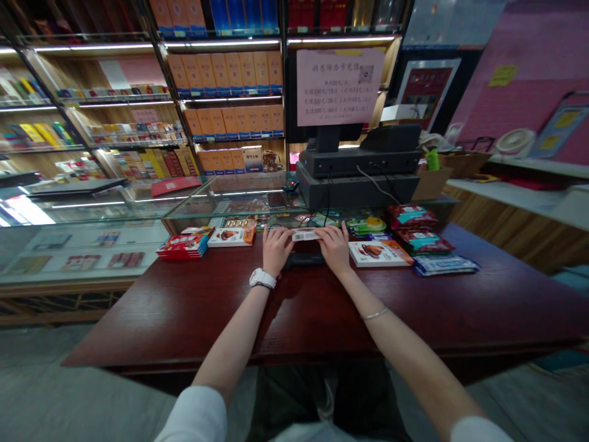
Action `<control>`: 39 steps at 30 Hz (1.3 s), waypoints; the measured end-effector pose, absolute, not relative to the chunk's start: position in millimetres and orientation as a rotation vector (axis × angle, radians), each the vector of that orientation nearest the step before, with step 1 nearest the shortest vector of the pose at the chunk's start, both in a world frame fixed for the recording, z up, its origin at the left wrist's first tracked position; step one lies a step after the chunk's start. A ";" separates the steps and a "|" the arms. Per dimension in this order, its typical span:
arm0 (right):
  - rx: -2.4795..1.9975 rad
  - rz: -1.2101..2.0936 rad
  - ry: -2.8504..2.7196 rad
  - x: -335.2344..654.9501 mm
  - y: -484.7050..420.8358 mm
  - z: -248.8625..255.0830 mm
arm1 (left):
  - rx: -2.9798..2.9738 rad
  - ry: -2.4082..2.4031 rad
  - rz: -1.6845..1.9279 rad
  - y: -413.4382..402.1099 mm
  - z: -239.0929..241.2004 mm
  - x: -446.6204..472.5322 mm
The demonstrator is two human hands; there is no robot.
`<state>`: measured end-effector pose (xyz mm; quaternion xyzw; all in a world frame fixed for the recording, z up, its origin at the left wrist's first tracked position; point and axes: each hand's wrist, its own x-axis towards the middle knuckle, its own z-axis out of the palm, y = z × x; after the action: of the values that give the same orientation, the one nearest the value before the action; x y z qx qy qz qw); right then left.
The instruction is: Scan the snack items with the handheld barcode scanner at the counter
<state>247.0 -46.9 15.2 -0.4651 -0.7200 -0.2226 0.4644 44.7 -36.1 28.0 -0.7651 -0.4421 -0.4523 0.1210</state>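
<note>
Between my two hands, at the far middle of the dark red table [202, 319], is a small whitish box [305, 234] with a barcode on the side toward me. My left hand [277, 247] pinches its left end, and my right hand [335, 247] grips its right end. Just below the box lies a black handheld scanner [305, 261], partly behind my hands. Left of my hands are a white and orange box [230, 237] and a stack of red boxes [180, 247]. A similar white and orange box [380, 253] lies to the right.
Dark red packets [421, 240], blue-white packets [445, 265] and a green packet [365, 226] lie on the right. Behind the table stands a glass display counter [221, 187] carrying a cash register [359, 172] with a pink paper sign [339, 86]. Stocked shelves line the wall.
</note>
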 end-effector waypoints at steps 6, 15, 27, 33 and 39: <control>-1.153 -0.491 -1.792 246.5 -47.4 14.3 | -2.254 -1.278 -1.347 -38.5 28.4 44.0; -1.164 -0.458 -1.891 238.5 -53.0 19.6 | -2.184 -1.404 -1.395 -37.4 32.2 36.5; -1.055 -0.254 -2.041 222.7 -53.4 8.4 | -2.052 -1.549 -1.467 -22.1 26.2 11.0; -0.973 -0.021 -2.272 219.9 -49.1 -3.4 | -2.056 -1.614 -1.430 -21.0 20.5 5.1; -1.069 -0.061 -2.498 211.6 -49.1 -14.2 | -2.071 -1.611 -1.419 -21.4 19.5 4.5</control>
<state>211.6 -49.1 -14.2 -0.3845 -0.8986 -0.0219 0.2101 4.5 -21.4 19.5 -0.6920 -0.5385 -0.4742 0.0794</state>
